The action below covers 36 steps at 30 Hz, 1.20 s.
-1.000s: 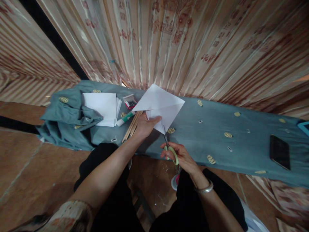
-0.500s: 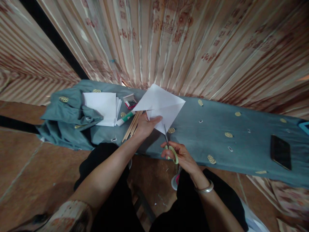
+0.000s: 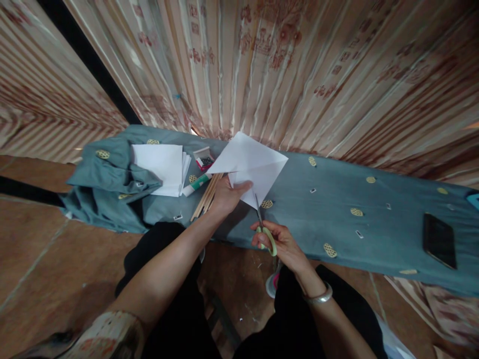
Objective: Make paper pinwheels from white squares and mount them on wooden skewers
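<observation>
A white sheet of paper (image 3: pixel 258 157), turned cornerwise and slit on its left side, is held up over the cloth-covered surface. My left hand (image 3: pixel 228 194) grips its lower left part, thumb on top and fingers hidden beneath. In my right hand (image 3: pixel 279 239) are scissors (image 3: pixel 268 239) with pale green handles. Their blades reach the paper's lower corner, along a line just right of my left thumb. Thin wooden sticks (image 3: pixel 205 202) lie beside my left hand, partly under the wrist.
Left of the sticks are a green-and-white glue stick (image 3: pixel 197 184), a small open box (image 3: pixel 204 160) with dark bits inside, and a stack of white paper (image 3: pixel 160 167). A black phone (image 3: pixel 439 241) lies far right on the teal cloth (image 3: pixel 299 219). A curtain (image 3: pixel 262 75) hangs behind.
Both hands, the paper and the scissors stay nearly as they were. The view has shifted slightly, so the surroundings sit a little lower and further right.
</observation>
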Tool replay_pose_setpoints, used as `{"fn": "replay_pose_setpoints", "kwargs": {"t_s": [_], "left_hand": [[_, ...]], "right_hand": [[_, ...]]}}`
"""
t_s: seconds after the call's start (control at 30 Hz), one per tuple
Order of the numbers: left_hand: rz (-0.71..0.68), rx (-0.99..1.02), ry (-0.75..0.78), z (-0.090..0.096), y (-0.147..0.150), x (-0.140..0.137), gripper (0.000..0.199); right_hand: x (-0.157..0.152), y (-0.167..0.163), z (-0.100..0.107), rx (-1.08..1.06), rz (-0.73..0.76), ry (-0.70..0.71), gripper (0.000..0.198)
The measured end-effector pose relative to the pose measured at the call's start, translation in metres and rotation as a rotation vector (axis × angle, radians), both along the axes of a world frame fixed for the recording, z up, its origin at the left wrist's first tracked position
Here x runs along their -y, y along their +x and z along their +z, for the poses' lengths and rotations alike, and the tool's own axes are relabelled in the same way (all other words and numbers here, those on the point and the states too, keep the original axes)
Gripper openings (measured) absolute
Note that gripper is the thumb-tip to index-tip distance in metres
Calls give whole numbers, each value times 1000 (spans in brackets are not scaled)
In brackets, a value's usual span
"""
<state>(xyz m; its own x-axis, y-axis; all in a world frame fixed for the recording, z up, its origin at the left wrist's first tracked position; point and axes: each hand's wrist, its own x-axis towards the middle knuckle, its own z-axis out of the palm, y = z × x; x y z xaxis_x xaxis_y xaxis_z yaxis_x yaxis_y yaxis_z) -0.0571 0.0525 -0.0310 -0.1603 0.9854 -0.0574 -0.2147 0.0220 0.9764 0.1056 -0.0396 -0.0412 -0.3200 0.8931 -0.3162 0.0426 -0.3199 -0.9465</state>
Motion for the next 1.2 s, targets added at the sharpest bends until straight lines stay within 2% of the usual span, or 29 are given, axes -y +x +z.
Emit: {"fn": "replay_pose_setpoints", "kwargs": {"t_s": [0.23, 1.2], "left_hand": [[14, 4, -11, 0, 0, 0, 26], [-29, 27, 0, -2, 3, 2, 35]], "right_hand": [[-1, -1, 2, -13, -14, -9, 48], [-2, -2, 1, 32, -40, -36, 49]]}}
